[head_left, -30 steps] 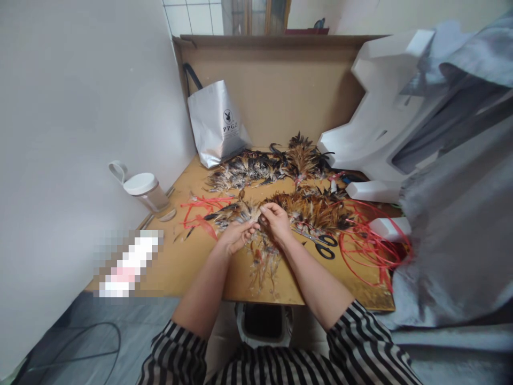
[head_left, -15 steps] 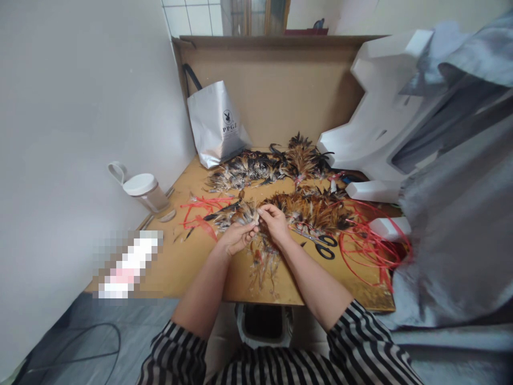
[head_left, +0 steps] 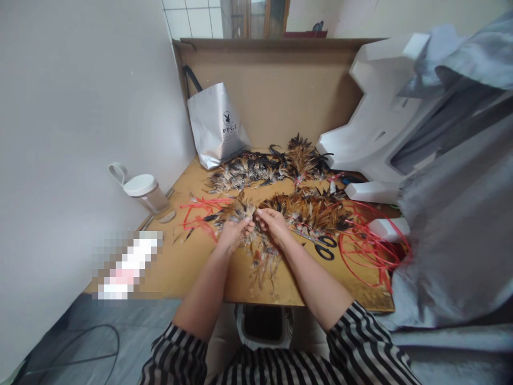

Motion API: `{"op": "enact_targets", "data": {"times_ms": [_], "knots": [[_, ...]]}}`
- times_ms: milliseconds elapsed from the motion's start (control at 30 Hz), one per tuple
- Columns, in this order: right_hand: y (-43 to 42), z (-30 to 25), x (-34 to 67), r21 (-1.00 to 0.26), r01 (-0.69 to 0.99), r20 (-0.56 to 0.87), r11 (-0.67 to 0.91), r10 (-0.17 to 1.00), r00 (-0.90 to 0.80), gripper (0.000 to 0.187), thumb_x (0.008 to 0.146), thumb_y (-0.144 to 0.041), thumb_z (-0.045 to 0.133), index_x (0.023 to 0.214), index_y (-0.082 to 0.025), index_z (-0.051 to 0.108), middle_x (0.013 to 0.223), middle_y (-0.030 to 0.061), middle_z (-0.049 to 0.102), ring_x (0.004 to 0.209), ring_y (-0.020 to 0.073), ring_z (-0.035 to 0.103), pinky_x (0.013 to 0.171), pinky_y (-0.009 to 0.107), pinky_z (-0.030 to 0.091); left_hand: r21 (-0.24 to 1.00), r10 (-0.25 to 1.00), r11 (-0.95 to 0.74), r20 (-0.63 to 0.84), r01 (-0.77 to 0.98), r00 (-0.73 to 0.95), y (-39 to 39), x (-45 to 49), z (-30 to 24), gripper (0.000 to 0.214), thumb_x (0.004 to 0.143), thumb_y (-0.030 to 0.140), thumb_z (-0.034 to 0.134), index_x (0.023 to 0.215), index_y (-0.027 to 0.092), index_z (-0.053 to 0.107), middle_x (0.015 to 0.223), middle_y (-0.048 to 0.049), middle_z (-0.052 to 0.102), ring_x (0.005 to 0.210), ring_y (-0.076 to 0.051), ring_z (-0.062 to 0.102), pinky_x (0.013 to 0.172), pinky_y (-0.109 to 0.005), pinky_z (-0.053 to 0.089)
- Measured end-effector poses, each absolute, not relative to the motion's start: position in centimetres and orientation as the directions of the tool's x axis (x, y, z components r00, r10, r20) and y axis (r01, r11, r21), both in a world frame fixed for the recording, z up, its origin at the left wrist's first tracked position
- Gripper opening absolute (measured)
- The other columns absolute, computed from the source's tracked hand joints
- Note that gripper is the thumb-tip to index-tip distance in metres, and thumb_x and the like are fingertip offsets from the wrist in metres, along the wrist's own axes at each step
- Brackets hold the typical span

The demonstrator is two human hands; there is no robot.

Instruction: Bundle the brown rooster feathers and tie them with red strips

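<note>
My left hand (head_left: 233,233) and my right hand (head_left: 274,223) meet over the middle of a wooden table (head_left: 188,262). Both are closed in a pinch on a small bunch of brown and black feathers (head_left: 240,212), whose tips fan out to the upper left. Loose pale feathers (head_left: 262,264) lie on the table just below my hands. A longer row of brown feathers (head_left: 316,211) stretches to the right of my right hand.
Black scissors (head_left: 323,246) lie right of my right wrist, beside a tangle of red string (head_left: 368,248). More feathers (head_left: 260,166), a silver bag (head_left: 214,125), a white-lidded jar (head_left: 144,192), white foam pieces (head_left: 377,128) and grey cloth (head_left: 457,224) surround the table.
My left hand has risen and closed in towards my right hand, and the feather bunch has shifted slightly up and left between them.
</note>
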State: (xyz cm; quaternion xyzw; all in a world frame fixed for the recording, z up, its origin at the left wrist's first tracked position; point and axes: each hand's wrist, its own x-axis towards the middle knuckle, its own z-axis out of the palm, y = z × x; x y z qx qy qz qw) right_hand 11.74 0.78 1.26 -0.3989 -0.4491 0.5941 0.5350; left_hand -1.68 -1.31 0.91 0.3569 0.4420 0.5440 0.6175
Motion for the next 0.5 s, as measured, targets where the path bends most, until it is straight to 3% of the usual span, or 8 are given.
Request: {"op": "enact_targets", "data": {"times_ms": [233, 500], "knots": [[0.6, 1.24, 11.57, -0.97, -0.233, -0.036, -0.072, 0.987, -0.159, 0.033, 0.054, -0.043, 0.071, 0.066, -0.015, 0.057, 0.046, -0.0051, 0.046, 0.038, 0.0045, 0.034, 0.037, 0.018, 0.023, 0.982, 0.994, 0.097, -0.104, -0.165, -0.033, -1.44, -1.22, 0.97, 0.028, 0.061, 0.035, 0.068, 0.059, 0.008, 0.062, 0.049, -0.0061, 0.06, 0.04, -0.008, 0.05, 0.043, -0.02, 0.04], [0.63, 0.97, 11.56, -0.959, -0.28, 0.001, -0.05, 0.984, -0.178, 0.03, 0.056, -0.039, 0.071, 0.069, -0.015, 0.059, 0.051, -0.0048, 0.05, 0.042, 0.0044, 0.038, 0.041, 0.018, 0.027, 0.953, 0.987, 0.157, -0.141, -0.259, 0.08, -1.79, -1.28, 1.43, 0.031, 0.057, 0.035, 0.071, 0.07, 0.008, 0.065, 0.064, -0.009, 0.066, 0.045, -0.007, 0.051, 0.044, -0.017, 0.039]]}}
